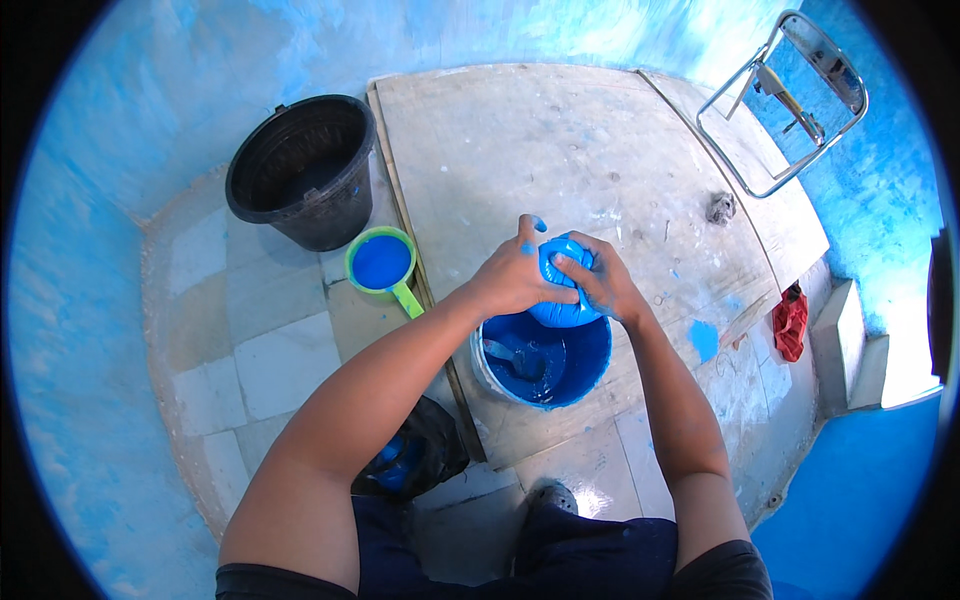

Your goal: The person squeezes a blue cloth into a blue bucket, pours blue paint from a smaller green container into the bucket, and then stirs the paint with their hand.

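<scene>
Both my hands grip a bulging blue plastic bag [567, 312], its surface shiny and creased near the top. My left hand [513, 277] presses it from the left; one finger, its tip stained blue, sticks up. On the other side my right hand [610, 280] is closed round the bag, with the thumb across its upper part. Directly below is a white bucket [484, 372], coated blue inside, with blue liquid at the bottom. A pale tool-like shape [503, 352] leans within it; its kind is unclear. What the bag contains is hidden.
A lime-green dipper [405, 298] full of blue liquid stands left of the bucket, before a black tub [330, 215]. Near my legs lies a black plastic bag [440, 455]. A board [480, 150] covers the floor; a folding chair [785, 105] and red cloth [790, 325] are right.
</scene>
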Motion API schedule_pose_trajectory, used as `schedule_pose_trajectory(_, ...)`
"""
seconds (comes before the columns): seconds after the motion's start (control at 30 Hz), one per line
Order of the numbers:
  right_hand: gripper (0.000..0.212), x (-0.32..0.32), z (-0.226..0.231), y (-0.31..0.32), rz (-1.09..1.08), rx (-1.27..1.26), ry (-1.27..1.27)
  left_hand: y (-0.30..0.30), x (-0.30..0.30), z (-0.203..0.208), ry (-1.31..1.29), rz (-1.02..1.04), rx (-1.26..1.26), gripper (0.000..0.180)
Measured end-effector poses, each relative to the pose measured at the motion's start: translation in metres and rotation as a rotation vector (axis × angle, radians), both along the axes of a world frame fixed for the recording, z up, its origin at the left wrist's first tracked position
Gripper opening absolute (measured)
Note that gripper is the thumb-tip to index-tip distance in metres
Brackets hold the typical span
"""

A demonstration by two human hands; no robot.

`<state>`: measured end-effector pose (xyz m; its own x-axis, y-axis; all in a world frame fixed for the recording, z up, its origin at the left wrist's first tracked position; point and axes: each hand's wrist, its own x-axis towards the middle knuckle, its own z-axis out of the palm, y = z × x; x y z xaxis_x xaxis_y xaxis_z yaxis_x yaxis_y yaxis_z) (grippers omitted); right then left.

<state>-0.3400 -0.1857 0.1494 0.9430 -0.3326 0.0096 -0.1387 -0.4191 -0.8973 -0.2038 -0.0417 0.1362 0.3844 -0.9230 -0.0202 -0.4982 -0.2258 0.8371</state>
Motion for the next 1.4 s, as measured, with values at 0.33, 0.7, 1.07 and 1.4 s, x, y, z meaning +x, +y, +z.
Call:
schedule_pose_trajectory(0.33, 0.032, 0.01, 0.005, 0.011, -0.028, -0.422, -0.154, 0.013, 0.009, -0.014, -0.084, -0.098, 0.112, 0.096)
schedule_pose_trajectory(0.7, 0.053, 0.005, 0.0, 0.014, 0.028, -0.205, -0.001, 0.015, -0.002, -0.018, -0.294, 0.009, 0.184, 0.088)
schedule_pose_trajectory(1.07, 0.045, 0.008, 0.001, 0.017, -0.09, -0.104, -0.037, 0.014, 0.008, -0.016, -0.05, -0.065, 0.185, 0.093)
schedule_pose_trajectory(1.4, 0.035, 0.005, -0.001, 0.003, 0.035, -0.318, 0.028, 0.013, 0.006, -0.019, -0.099, -0.098, 0.085, 0.076)
